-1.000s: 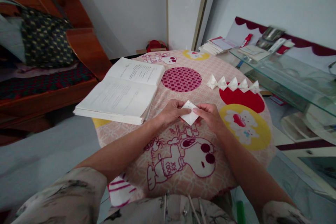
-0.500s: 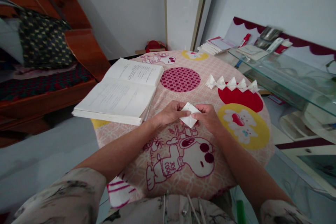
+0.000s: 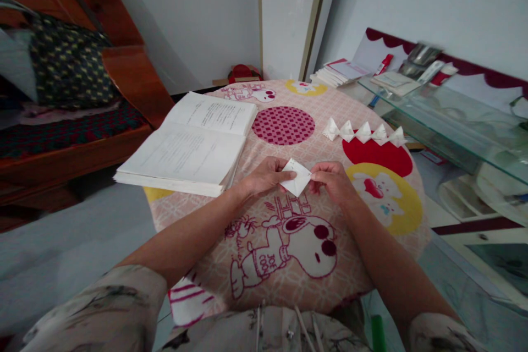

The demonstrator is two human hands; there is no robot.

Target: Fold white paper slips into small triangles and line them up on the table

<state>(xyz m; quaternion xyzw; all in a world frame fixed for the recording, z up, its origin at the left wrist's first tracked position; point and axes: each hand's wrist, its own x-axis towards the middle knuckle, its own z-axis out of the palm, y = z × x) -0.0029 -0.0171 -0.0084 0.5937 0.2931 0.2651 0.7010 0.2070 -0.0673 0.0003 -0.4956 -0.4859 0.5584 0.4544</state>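
Note:
Both my hands hold a small folded piece of white paper [image 3: 296, 177] just above the round table's cartoon-print cloth [image 3: 289, 253]. My left hand [image 3: 264, 177] pinches its left side, fingers closed. My right hand [image 3: 332, 180] pinches its right corner with thumb and fingertips. Behind my hands, a row of several folded white paper triangles [image 3: 363, 132] lies on the cloth near a red circle.
An open book [image 3: 190, 143] lies on the table's left part. A glass shelf [image 3: 454, 115] with papers and small items stands to the right. A wooden bench with a dark patterned cushion [image 3: 66, 63] is at the left. A stack of papers [image 3: 338, 71] sits beyond the table.
The folded paper has turned slightly between my fingers, and my right hand has slid to its right corner. Both hands stay in the same spot.

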